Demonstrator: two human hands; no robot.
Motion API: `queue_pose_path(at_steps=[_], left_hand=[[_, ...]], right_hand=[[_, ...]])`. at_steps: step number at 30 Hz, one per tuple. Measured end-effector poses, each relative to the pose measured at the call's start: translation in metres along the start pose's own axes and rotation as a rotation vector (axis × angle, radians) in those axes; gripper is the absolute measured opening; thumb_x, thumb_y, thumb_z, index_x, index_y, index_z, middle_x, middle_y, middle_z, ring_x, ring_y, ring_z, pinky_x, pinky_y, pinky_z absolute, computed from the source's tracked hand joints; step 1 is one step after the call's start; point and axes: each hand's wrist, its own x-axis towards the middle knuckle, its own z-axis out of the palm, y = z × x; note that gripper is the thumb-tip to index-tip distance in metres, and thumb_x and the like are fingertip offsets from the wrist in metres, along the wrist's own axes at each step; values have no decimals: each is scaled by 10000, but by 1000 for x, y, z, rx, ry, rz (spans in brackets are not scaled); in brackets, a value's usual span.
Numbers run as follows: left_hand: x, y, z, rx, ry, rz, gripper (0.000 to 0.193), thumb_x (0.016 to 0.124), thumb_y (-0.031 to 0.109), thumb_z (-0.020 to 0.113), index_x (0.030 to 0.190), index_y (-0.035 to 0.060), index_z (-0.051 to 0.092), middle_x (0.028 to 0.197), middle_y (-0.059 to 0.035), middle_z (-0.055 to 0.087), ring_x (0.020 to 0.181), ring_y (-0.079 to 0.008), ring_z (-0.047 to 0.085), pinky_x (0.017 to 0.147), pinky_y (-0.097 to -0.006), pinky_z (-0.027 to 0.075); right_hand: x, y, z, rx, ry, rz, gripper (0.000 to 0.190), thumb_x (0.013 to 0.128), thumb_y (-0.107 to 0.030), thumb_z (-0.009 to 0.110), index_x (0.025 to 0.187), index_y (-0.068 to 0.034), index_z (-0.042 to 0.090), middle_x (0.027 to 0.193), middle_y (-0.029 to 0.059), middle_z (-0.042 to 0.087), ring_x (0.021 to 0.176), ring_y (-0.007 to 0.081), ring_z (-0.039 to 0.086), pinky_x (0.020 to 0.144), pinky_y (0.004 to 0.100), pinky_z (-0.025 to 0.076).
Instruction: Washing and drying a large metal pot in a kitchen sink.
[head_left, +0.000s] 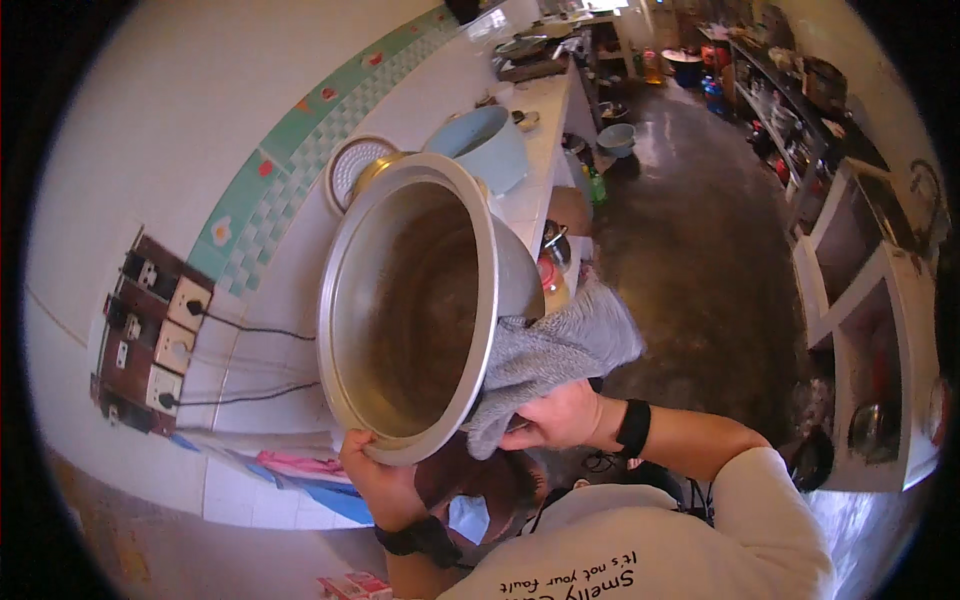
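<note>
A large metal pot (427, 300), wide-rimmed and tilted with its mouth towards me, fills the middle of the view. My left hand (382, 476) grips the bottom of its rim, the thumb over the edge. Against the pot's outer side, my right hand (559, 416) holds a grey cloth (555, 345), which bunches under the fingers and spreads out to the right. The pot's inside looks dull and brownish. Its base and part of the right fingers are hidden.
A light blue tub (487, 150) stands on the tiled counter (529, 202) beyond the pot, near a perforated round plate (360, 169). Left are wall sockets (172, 337) with plugged cords. Shelves (787, 142) line the right side across the floor. A pale blue bowl (616, 140) is farther off.
</note>
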Motion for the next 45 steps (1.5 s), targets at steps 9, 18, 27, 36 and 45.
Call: queue_pose_path(at_steps=[9, 18, 27, 36, 45], left_hand=[[39, -14, -4, -335, 132, -330, 482, 698, 97, 450, 1165, -6, 506, 1152, -146, 552, 1073, -277, 544, 935, -441, 449], [36, -15, 7, -345, 111, -420, 384, 727, 97, 485, 1096, -3, 526, 1110, -126, 564, 1029, -251, 555, 898, -414, 463], [3, -8, 5, 520, -155, 337, 305, 717, -36, 615, 962, 63, 463, 1009, -95, 561, 987, -193, 541, 900, -340, 426], [-11, -13, -24, 538, -145, 205, 421, 749, 57, 653, 1056, 68, 365, 1169, -131, 446, 1105, -244, 446, 979, -381, 330], [22, -1, 5, 143, 40, 228, 357, 785, 94, 577, 1100, 30, 423, 1192, -142, 461, 1100, -251, 481, 970, -402, 388]], right_hand=[[89, 42, -30, -117, 798, 129, 907, 655, -470, 703, 1338, -31, 299, 1349, 278, 294, 1211, 462, 331, 1024, 492, 283], [67, -11, -30, -271, 480, -10, 820, 717, -543, 568, 1362, -94, 333, 1408, 216, 282, 1292, 430, 263, 1020, 605, 174], [123, 89, -74, 993, 240, 337, 425, 901, -225, 453, 1287, -47, 438, 1223, 132, 532, 1093, 235, 531, 921, 307, 417], [87, 88, 0, 1996, 479, 506, 413, 905, -277, 483, 1215, -4, 481, 1091, 135, 586, 923, 224, 608, 827, 319, 488], [81, -14, -7, 502, 536, 563, 487, 819, -234, 570, 1178, 70, 448, 1063, 252, 524, 979, 325, 554, 876, 404, 441]])
